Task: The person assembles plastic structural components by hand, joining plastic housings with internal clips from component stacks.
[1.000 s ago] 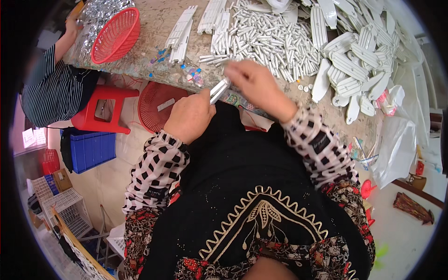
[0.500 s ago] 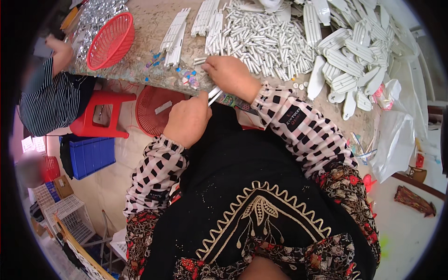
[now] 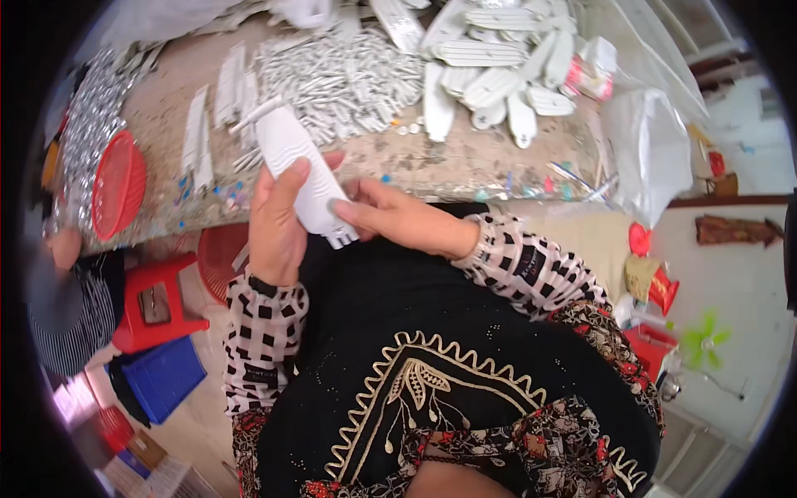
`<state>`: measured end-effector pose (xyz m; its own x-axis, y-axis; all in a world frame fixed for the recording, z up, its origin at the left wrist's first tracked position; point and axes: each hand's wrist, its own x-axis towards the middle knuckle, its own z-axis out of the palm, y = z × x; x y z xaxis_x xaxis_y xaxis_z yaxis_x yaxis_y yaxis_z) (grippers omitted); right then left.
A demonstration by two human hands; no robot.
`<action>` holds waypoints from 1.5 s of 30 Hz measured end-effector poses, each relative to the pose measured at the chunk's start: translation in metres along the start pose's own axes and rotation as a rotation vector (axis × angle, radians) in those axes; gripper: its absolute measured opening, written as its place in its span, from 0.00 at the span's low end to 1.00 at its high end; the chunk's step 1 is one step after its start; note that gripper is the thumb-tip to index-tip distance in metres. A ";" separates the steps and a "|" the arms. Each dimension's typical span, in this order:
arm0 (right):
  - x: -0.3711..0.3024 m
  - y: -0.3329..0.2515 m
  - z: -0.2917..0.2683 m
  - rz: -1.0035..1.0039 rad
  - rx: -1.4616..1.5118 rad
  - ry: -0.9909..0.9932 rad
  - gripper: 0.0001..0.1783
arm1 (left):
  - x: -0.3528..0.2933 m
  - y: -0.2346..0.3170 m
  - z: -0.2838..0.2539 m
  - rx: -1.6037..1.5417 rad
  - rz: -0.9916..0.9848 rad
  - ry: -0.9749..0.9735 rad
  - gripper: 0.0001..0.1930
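Between my two hands is a flat white plastic panel (image 3: 300,170) with wavy ridges, tilted with its far end toward the table. Small prongs stick out at its near end. A short white rod (image 3: 256,114) lies crosswise at the far end; whether it is fixed there I cannot tell. My left hand (image 3: 278,217) grips the panel's left side, thumb on top and fingertips showing past the right edge. My right hand (image 3: 390,214) pinches the near right edge, thumb on the face. Beyond them spreads a heap of small white rods (image 3: 340,79).
Narrow white slats (image 3: 196,137) lie left of the rods, long white panels (image 3: 481,54) are piled to the right. A red basket (image 3: 119,184) stands at the table's left edge, near a co-worker's hand (image 3: 64,247). A red stool (image 3: 158,303) and blue crate (image 3: 166,378) are below.
My hands have come together on the panel, its broad ridged face now showing. Before, my left hand held thin white edges low and my right hand was by a rod. The view has swung right.
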<state>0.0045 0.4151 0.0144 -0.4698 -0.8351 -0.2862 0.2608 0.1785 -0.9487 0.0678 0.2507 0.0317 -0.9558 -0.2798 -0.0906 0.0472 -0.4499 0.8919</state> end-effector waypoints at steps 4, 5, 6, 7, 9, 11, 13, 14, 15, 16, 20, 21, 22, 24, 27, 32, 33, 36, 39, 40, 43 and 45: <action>-0.067 -0.006 -0.014 0.057 0.218 0.096 0.24 | 0.021 -0.027 0.058 -0.185 -0.156 -0.266 0.23; -0.081 0.001 -0.022 -0.003 0.168 0.205 0.23 | 0.023 -0.032 0.076 -0.206 -0.205 -0.312 0.25; -0.094 0.005 -0.028 -0.060 0.115 0.315 0.22 | 0.025 -0.037 0.090 -0.228 -0.254 -0.359 0.27; -0.110 0.003 -0.033 -0.032 0.056 0.400 0.19 | 0.026 -0.042 0.100 -0.210 -0.290 -0.458 0.32; -0.138 0.012 -0.047 -0.068 -0.117 0.625 0.18 | 0.028 -0.065 0.102 -0.118 -0.293 -0.512 0.34; -0.172 0.020 -0.087 -0.063 -0.265 0.911 0.19 | 0.029 -0.075 0.107 0.108 -0.271 -0.550 0.32; -0.210 0.012 -0.128 -0.108 -0.678 1.266 0.15 | 0.038 -0.083 0.097 0.168 -0.327 -0.595 0.29; -0.224 -0.006 -0.135 -0.171 -0.664 1.392 0.15 | 0.042 -0.087 0.091 0.226 -0.377 -0.622 0.27; -0.232 -0.030 -0.136 -0.234 -0.647 1.513 0.15 | 0.042 -0.090 0.089 0.258 -0.361 -0.575 0.23; -0.236 -0.048 -0.130 -0.315 -0.656 1.613 0.15 | 0.043 -0.095 0.085 0.255 -0.365 -0.577 0.23; -0.267 0.018 -0.190 -0.594 -1.352 1.514 0.15 | 0.051 -0.104 0.084 0.271 -0.356 -0.572 0.20; -0.271 0.055 -0.204 0.108 -1.400 1.306 0.16 | 0.052 -0.107 0.087 0.252 -0.349 -0.592 0.19; -0.241 0.028 -0.182 0.565 -1.073 1.095 0.19 | 0.051 -0.111 0.081 0.252 -0.348 -0.574 0.19; -0.250 0.022 -0.185 0.318 -1.376 1.331 0.19 | 0.044 -0.114 0.074 0.350 -0.249 -0.604 0.17; -0.244 -0.084 -0.145 -0.088 -0.929 1.569 0.16 | 0.044 -0.110 0.070 0.326 -0.213 -0.574 0.16; -0.246 -0.079 -0.141 -0.780 -0.881 1.580 0.09 | 0.046 -0.109 0.071 0.304 -0.189 -0.589 0.16; -0.259 -0.034 -0.167 -0.684 -0.931 1.612 0.10 | 0.046 -0.108 0.075 0.318 -0.165 -0.613 0.16; -0.247 0.038 -0.202 0.391 -1.419 1.132 0.17 | 0.052 -0.111 0.080 0.345 -0.112 -0.635 0.15; -0.236 -0.034 -0.138 0.407 -0.940 1.247 0.17 | 0.047 -0.112 0.067 0.395 -0.071 -0.648 0.14; -0.236 -0.045 -0.131 0.246 -0.722 1.200 0.17 | 0.046 -0.114 0.065 0.395 -0.058 -0.657 0.14; -0.230 -0.053 -0.125 0.031 -0.340 1.064 0.18 | 0.045 -0.115 0.066 0.373 -0.059 -0.620 0.13; -0.234 -0.043 -0.120 -0.042 -0.065 0.928 0.20 | 0.046 -0.110 0.072 0.396 -0.043 -0.642 0.13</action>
<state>0.0021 0.6653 0.1065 -0.9715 -0.0957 -0.2170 0.1934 0.2100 -0.9584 -0.0023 0.3482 -0.0392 -0.9416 0.3344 0.0387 0.0137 -0.0768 0.9970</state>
